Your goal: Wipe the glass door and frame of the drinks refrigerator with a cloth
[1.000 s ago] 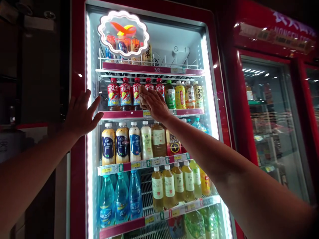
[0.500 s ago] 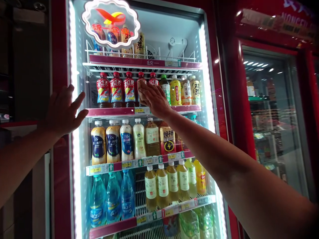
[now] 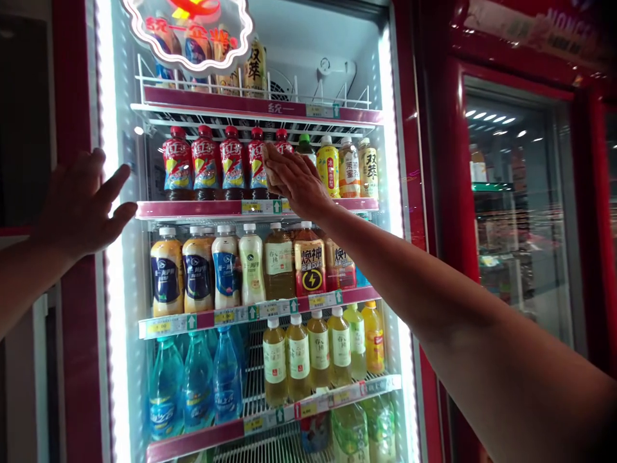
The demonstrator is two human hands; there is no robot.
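Note:
My right hand (image 3: 299,183) reaches across from the right with its fingers stretched out and close together, palm towards the fridge. It lies flat in front of the second shelf, seemingly against the glass door; whatever is under the palm is hidden. Behind it stand red-capped drink bottles (image 3: 205,161), partly covered by the fingers. My left hand (image 3: 84,202) is raised at the left edge of the lit drinks fridge (image 3: 77,360), fingers spread, with nothing visible in it. I cannot tell whether it touches the frame.
A glowing scalloped sign (image 3: 190,61) hangs at the fridge's upper left. Lower shelves carry milk-tea bottles (image 3: 166,273), blue bottles (image 3: 166,389) and pale yellow drink bottles (image 3: 276,363). A second red fridge (image 3: 518,74) with a glass door stands at the right.
The view has shifted, so the fridge sits further left and looks larger. My left hand appears further left and slightly lower. The right hand has moved slightly rightward across the bottles, still flat.

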